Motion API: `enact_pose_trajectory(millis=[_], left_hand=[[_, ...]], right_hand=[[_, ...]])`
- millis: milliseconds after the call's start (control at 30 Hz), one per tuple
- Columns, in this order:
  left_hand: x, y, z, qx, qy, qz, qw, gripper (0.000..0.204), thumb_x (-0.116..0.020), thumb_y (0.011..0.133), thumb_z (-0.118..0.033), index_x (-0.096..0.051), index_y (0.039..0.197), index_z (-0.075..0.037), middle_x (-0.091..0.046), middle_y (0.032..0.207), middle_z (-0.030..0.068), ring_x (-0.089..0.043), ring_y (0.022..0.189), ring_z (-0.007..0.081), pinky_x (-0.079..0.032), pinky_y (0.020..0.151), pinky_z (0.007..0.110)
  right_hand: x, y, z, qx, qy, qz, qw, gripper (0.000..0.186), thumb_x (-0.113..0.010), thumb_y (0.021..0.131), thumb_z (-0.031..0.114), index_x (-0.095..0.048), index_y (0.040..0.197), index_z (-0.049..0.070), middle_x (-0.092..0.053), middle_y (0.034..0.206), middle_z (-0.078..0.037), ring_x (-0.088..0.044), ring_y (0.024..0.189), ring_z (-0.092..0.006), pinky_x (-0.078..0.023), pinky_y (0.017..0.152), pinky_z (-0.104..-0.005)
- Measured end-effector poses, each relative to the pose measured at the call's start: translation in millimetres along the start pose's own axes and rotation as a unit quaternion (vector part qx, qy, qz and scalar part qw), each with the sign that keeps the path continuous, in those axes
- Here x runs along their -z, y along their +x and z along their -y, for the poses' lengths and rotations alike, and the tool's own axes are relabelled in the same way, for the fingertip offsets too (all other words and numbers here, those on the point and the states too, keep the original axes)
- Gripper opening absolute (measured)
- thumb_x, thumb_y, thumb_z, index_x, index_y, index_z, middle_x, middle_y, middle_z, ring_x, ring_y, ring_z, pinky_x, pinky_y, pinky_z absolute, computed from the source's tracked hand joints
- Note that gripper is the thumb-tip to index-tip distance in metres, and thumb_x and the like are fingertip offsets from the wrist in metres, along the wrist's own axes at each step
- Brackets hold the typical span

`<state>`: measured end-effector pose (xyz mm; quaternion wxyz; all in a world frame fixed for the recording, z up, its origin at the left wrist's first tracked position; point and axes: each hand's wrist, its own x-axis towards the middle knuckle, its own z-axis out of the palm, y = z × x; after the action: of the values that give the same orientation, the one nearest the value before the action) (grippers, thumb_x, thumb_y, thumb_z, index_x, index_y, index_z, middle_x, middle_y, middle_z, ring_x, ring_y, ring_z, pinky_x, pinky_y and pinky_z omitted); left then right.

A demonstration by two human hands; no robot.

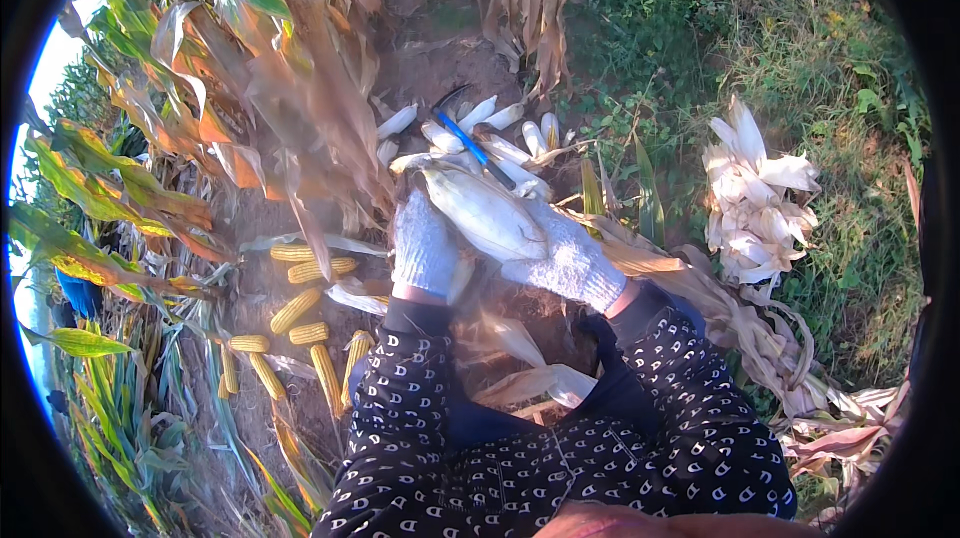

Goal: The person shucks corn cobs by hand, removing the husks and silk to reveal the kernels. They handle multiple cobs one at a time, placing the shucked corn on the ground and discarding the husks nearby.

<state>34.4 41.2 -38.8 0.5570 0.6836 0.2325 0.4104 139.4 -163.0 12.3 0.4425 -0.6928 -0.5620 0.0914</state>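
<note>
I hold a large ear of corn (482, 210) in its pale husk with both hands, tilted down to the right in front of me. My left hand (423, 246), in a white knitted glove, is closed at its left end, with the fingertips partly hidden by the husk. Around the right end, my gloved right hand (568, 258) is wrapped, thumb along the underside. Just beyond the ear lies a sickle (463, 142) with a blue handle and dark curved blade. It rests on a heap of unpeeled ears (478, 115).
Several bare yellow cobs (295, 310) lie on the soil to my left. Tall dry corn stalks (290, 88) stand at the far left. Loose husks (535, 378) lie between my legs. A pile of pale husks (760, 198) sits on the grass at right.
</note>
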Motion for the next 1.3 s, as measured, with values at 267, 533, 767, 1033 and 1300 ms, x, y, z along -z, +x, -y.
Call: enact_pose_trajectory(millis=[267,533,767,1033,1300], left_hand=[[11.3,-9.8,2.8,-0.150,0.398,0.095,0.900,0.045,-0.077,0.080,-0.016,-0.066,0.121,-0.003,-0.071,0.115,0.0207,-0.067,0.107,0.0390,-0.055,0.092,0.045],[-35.7,-20.7,-24.7,0.205,-0.159,-0.098,0.961,0.038,-0.070,0.091,-0.022,-0.060,0.120,0.000,-0.068,0.114,0.0176,-0.067,0.105,0.0313,-0.054,0.091,0.042],[-39.6,-27.9,-30.1,0.223,-0.412,-0.034,0.883,0.038,-0.070,0.097,-0.032,-0.061,0.120,-0.002,-0.070,0.115,0.0119,-0.068,0.106,0.0257,-0.056,0.089,0.039],[-37.2,-31.9,-55.8,0.142,-0.293,0.077,0.942,0.056,-0.071,0.096,-0.036,-0.053,0.138,-0.004,-0.066,0.130,0.0143,-0.062,0.123,0.0268,-0.051,0.104,0.040],[-13.3,-48.1,-67.5,0.050,-0.216,0.223,0.949,0.033,-0.068,0.093,-0.020,-0.064,0.123,-0.008,-0.067,0.111,0.0118,-0.066,0.106,0.0278,-0.052,0.095,0.041]], right_hand=[[-6.0,5.3,-11.2,-0.055,0.003,0.059,0.997,0.078,-0.087,0.080,0.034,-0.054,0.144,0.005,-0.064,0.135,-0.020,-0.062,0.125,-0.0371,-0.051,0.106,-0.0442],[-33.5,-1.9,-17.1,-0.144,0.149,-0.017,0.978,0.102,-0.084,0.085,0.042,-0.029,0.161,0.003,-0.047,0.155,-0.025,-0.048,0.144,-0.0331,-0.040,0.117,-0.0436],[-37.7,18.2,-23.6,-0.208,0.616,-0.064,0.757,0.076,-0.062,0.106,0.041,-0.021,0.165,0.015,-0.039,0.160,-0.013,-0.049,0.141,-0.0283,-0.046,0.112,-0.0466],[-47.5,11.6,-10.4,-0.292,0.546,-0.152,0.770,0.052,-0.063,0.104,0.023,-0.046,0.149,0.005,-0.062,0.134,-0.011,-0.064,0.119,-0.0209,-0.056,0.099,-0.0401],[24.6,34.2,-52.1,-0.261,0.708,-0.380,0.534,0.042,-0.052,0.108,0.038,-0.050,0.137,0.007,-0.060,0.132,-0.018,-0.061,0.122,-0.0352,-0.047,0.111,-0.0524]])
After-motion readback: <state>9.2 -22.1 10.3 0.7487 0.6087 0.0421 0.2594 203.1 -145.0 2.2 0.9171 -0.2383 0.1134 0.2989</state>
